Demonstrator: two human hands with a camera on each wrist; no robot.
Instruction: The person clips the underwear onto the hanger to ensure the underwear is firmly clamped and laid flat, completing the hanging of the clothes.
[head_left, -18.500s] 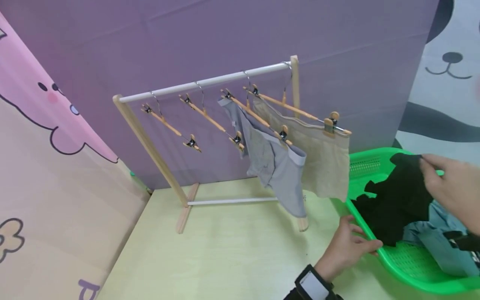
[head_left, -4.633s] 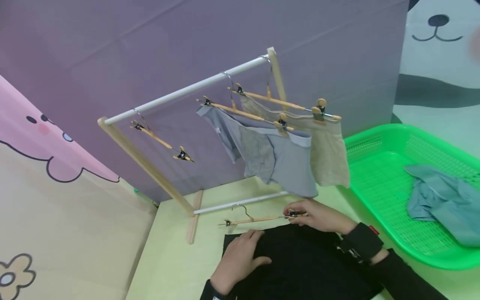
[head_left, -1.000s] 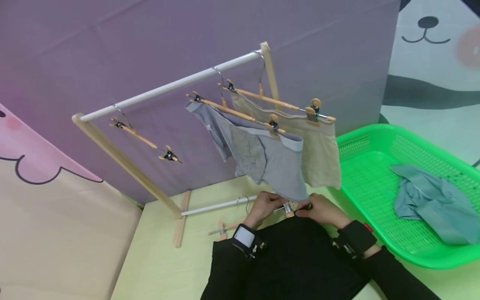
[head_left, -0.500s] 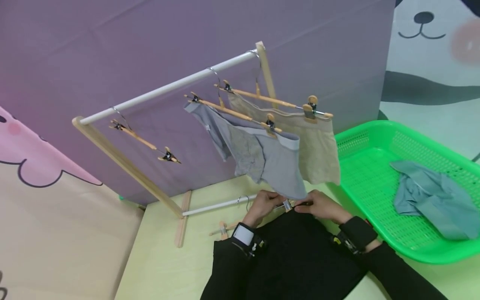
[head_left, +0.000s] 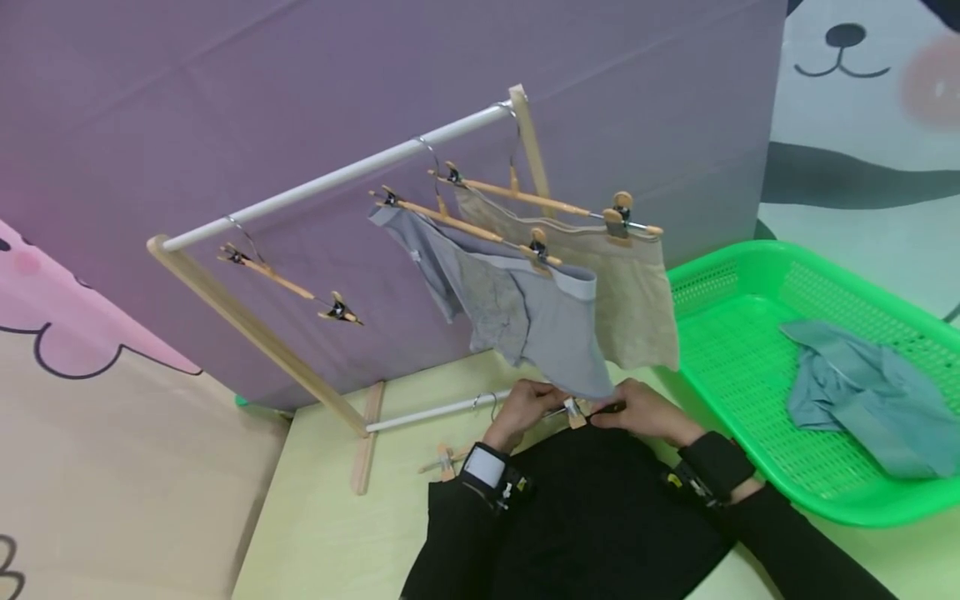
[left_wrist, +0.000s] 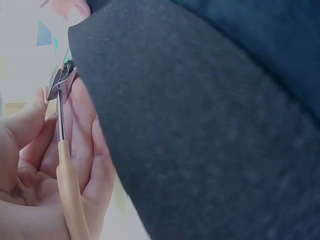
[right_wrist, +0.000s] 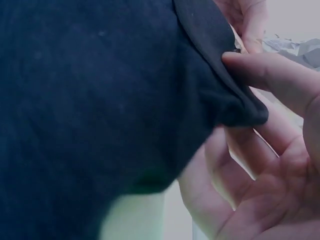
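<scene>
A black garment (head_left: 600, 508) with a folded waistband lies spread on the table before me. Along its top edge lies a wooden clip hanger (head_left: 432, 468), its wire hook pointing to the rack. My left hand (head_left: 522, 412) grips this hanger by its right-hand metal clip (left_wrist: 59, 82), thumb on one side and fingers on the other. The hanger's left clip (head_left: 446, 461) sits at the garment's left corner. My right hand (head_left: 643, 412) pinches the right corner of the waistband (right_wrist: 207, 40), right beside the clip. Hanging grey underpants (head_left: 517, 308) overlap the fingertips in the head view.
Behind the hands stands a wooden rack with a white rail (head_left: 337, 175). Beige shorts (head_left: 637, 308) and the grey underpants hang at its right; a bare hanger (head_left: 288, 283) is at its left. A green basket (head_left: 705, 400) at the right holds a teal garment (head_left: 870, 392).
Earlier the black garment came out of the basket, and one hanger left the rail for the table. My left hand moved from the cloth to the right clip, which has tilted slightly just now.
</scene>
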